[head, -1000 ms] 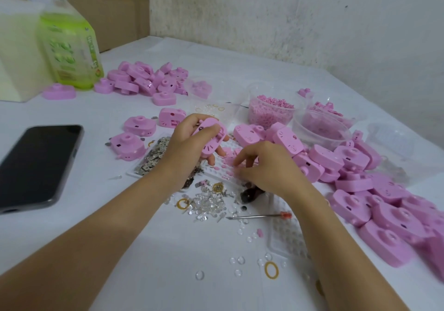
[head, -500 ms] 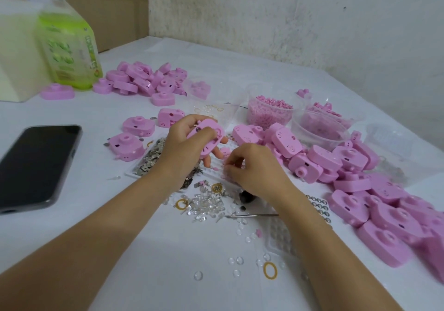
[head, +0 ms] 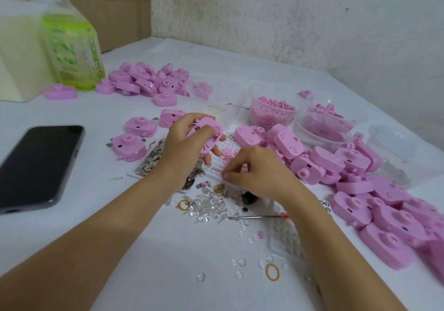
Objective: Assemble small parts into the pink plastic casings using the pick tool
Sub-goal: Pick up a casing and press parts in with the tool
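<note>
Casing (head: 204, 137), pink, gripped in left hand (head: 182, 147): thumb across the upper face, fingers curled round from beneath. Raised just above the tray (head: 223, 147), tilted, one end toward the far wall.

Right hand (head: 259, 171) low over the near edge of that tray, fingers curled, tips of thumb and forefinger drawn close together and down at the tray surface. Anything pinched there or not: cannot tell. Small pink part (head: 227, 153) on the tray between the two hands.

Flat on the table (head: 168, 262), the pick (head: 254, 217), untouched, near side of the right wrist, metal tip pointing left, red end half hidden by the forearm.

Scattered around it:
- clear lenses (head: 209, 205) in a loose cluster near the left forearm
- yellow ring (head: 272, 272) nearer the camera
- metal bits (head: 153, 159) in a grey patch behind the left wrist

Right of the hands, a heap (head: 360, 190) of more pink casings, spreading along the table edge. Behind it, two clear tubs: one (head: 271, 113) full of tiny pink pieces, the other (head: 322, 133) beside it, also with pink contents. Far heap (head: 149, 80) of casings toward the back left, near a green bottle (head: 72, 53). Phone (head: 36, 164) face up, screen dark, well apart on the left.
</note>
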